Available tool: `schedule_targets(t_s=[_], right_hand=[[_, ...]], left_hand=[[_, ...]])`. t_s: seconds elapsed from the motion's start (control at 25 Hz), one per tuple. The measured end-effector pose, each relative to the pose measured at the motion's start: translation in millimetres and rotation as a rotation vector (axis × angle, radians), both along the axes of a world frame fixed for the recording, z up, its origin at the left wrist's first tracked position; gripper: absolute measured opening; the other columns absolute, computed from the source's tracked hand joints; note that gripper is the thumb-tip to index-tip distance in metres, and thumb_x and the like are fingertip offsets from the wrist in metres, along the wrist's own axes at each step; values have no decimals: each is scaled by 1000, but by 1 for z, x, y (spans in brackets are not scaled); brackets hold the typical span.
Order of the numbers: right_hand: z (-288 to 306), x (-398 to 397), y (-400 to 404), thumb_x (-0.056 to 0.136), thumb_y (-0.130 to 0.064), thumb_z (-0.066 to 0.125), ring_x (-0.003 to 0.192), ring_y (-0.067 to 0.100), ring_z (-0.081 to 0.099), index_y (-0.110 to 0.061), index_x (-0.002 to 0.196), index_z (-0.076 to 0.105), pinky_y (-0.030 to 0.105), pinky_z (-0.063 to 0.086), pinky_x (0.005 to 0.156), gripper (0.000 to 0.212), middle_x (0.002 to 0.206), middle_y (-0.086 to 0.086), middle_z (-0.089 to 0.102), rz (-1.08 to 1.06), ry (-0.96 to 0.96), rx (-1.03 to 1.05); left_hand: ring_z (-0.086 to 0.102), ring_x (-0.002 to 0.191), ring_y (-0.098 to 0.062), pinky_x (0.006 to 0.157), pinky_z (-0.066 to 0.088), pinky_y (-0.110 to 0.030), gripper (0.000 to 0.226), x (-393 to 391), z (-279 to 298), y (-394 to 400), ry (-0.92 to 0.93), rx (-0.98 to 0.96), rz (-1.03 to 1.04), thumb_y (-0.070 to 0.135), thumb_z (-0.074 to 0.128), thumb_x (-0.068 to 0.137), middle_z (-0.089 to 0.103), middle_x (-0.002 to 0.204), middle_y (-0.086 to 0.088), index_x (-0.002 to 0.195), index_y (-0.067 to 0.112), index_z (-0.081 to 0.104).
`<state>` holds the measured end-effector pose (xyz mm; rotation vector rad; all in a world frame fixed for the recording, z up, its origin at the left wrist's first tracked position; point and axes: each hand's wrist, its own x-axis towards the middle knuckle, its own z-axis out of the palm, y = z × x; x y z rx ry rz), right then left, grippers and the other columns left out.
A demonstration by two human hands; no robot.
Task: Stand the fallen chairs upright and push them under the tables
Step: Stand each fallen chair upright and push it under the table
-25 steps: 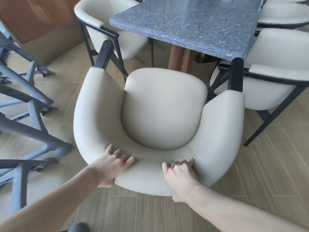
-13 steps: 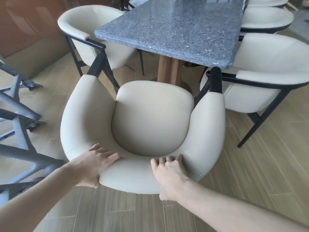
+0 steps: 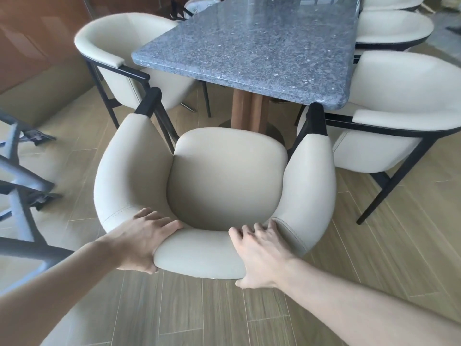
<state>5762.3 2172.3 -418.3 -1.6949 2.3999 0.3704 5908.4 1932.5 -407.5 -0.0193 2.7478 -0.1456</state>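
Both the left hand [image 3: 139,242] and right hand [image 3: 259,250] grip the chair [image 3: 224,176] backrest; the worktop [image 3: 249,51] lies straight ahead, beyond the seat.

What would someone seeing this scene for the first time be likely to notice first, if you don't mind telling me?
Most likely the cream chair in the centre, upright, facing the end of the table, with the left hand and right hand gripping the top of its curved backrest. Right behind it lies the speckled grey stone table, its near corner close to the chair's black arm tips. Matching chairs flank the table: one at left, another at right.
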Motion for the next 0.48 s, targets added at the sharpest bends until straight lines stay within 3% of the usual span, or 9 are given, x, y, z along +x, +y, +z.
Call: schedule_targets(t_s=[0.08, 0.2, 0.32, 0.48], right_hand=[[0, -1, -10, 64, -54, 76, 90, 33, 62, -11, 118, 38, 51, 44, 83, 79, 99, 11, 59, 23, -15, -7], [2, 1, -28, 63, -53, 75, 97, 34, 60, -14, 118, 39, 53, 45, 87, 77, 102, 9, 59, -29, -51, -50], [6, -1, -49, 62, -52, 76, 103, 33, 59, -14, 118, 40, 52, 44, 89, 77, 104, 7, 60, -77, -91, -77], [3, -6, -75, 59, -55, 77, 96, 31, 62, -14, 109, 42, 40, 38, 69, 73, 98, 6, 62, -90, -100, -139]], left_hand=[[54, 102, -10, 94, 33, -22, 74, -3, 2, -12, -24, 9, 9, 59, 63, 54, 59, 107, 20, 121, 39, 37], [52, 97, -11, 84, 28, -21, 70, -9, 9, -31, -57, -14, 19, 56, 67, 53, 57, 103, 19, 112, 37, 35], [50, 98, -12, 84, 28, -21, 70, -17, 12, -52, -64, -36, 45, 53, 69, 52, 57, 104, 17, 111, 35, 35], [49, 102, -13, 82, 26, -21, 73, -29, 12, -77, -64, -47, 57, 54, 70, 50, 55, 105, 17, 112, 35, 38]])
